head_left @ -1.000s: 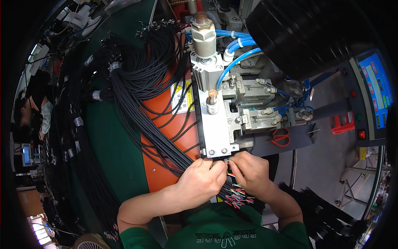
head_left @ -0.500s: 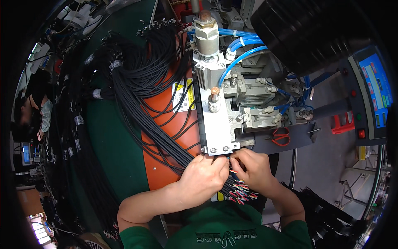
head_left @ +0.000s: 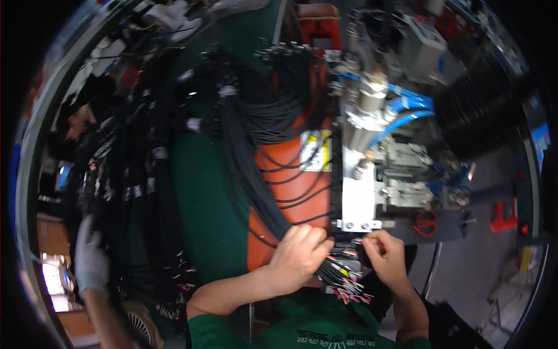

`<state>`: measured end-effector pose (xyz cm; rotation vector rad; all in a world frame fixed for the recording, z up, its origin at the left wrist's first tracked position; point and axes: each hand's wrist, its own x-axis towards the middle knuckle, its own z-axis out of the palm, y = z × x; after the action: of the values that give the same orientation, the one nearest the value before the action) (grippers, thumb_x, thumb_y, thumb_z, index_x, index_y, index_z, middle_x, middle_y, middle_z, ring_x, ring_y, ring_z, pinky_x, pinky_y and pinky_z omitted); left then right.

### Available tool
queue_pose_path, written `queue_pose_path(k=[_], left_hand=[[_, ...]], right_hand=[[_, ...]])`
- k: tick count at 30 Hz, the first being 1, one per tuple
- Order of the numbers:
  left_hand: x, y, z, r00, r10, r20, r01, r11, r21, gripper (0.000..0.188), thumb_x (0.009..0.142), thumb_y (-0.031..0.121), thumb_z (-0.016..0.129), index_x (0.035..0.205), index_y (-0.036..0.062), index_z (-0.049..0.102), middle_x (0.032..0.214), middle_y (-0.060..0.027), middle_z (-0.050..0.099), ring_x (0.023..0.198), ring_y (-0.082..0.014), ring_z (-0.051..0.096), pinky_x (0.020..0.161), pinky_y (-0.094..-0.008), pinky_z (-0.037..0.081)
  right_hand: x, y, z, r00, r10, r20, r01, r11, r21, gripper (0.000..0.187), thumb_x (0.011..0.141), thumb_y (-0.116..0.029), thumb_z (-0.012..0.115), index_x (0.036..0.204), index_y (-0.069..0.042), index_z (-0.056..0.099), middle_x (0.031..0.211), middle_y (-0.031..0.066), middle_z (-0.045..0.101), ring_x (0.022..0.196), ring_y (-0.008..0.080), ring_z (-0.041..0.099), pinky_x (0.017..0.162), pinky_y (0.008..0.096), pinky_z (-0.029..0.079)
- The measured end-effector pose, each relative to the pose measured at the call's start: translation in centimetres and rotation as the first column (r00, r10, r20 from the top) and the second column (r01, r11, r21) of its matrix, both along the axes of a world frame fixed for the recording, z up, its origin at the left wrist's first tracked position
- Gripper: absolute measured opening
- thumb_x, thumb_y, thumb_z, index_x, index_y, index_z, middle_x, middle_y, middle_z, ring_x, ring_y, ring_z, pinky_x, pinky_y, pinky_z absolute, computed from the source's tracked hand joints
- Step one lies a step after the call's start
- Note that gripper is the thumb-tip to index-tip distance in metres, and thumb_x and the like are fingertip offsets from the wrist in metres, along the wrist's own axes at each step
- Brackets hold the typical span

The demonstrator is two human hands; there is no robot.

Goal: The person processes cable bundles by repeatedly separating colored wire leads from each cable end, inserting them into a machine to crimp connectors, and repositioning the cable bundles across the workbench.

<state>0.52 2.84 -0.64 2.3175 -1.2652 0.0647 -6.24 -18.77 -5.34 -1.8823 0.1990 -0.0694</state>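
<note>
My left hand is closed in a curled grip over black cables in front of the machine, its thumb and fingertips pressed together. My right hand is pinched just below the machine's bright metal head. Whatever sits between its fingertips is too small and blurred to name. Between the hands, cable ends with stripped, coloured wires fan out toward my body. The black cable bundle runs from the upper left down under my left hand.
An orange machine plate lies left of the head, with blue air hoses above. Red-handled scissors rest on the right. Another person's white-gloved hand is at the far left, by hanging black cables.
The view has swung left, so the scene sits further right and is blurred. My hands have moved apart beneath the machine head. Another person's gloved hand has come into view.
</note>
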Motion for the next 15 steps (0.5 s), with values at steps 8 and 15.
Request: queue_pose_path(k=[8,15], left_hand=[[-0.4,-1.2,-2.4,0.996,-0.084,0.044,0.092,0.961,-0.26,0.034,0.071,0.007,0.061,0.104,-0.0011,0.059,0.081,-0.0061,0.057,0.076,-0.0231,0.058,0.071,-0.0354,0.041],[-0.2,-1.8,-2.1,0.996,-0.088,0.031,0.093,0.916,-0.39,0.017,0.076,0.009,0.061,0.092,0.003,0.056,0.074,-0.0061,0.052,0.068,-0.0252,0.057,0.065,-0.0364,0.04]], right_hand=[[-1.9,0.7,1.9,0.942,0.196,0.272,-0.172,0.979,-0.11,0.035,0.07,0.007,0.071,0.104,0.001,0.064,0.092,0.0105,0.063,0.067,0.0146,0.056,0.057,0.0238,0.042],[-1.4,1.1,1.7,0.977,0.094,0.191,-0.097,0.995,0.007,0.012,0.083,0.007,0.061,0.095,0.006,0.064,0.088,0.0121,0.064,0.077,0.0183,0.06,0.071,0.0282,0.048]])
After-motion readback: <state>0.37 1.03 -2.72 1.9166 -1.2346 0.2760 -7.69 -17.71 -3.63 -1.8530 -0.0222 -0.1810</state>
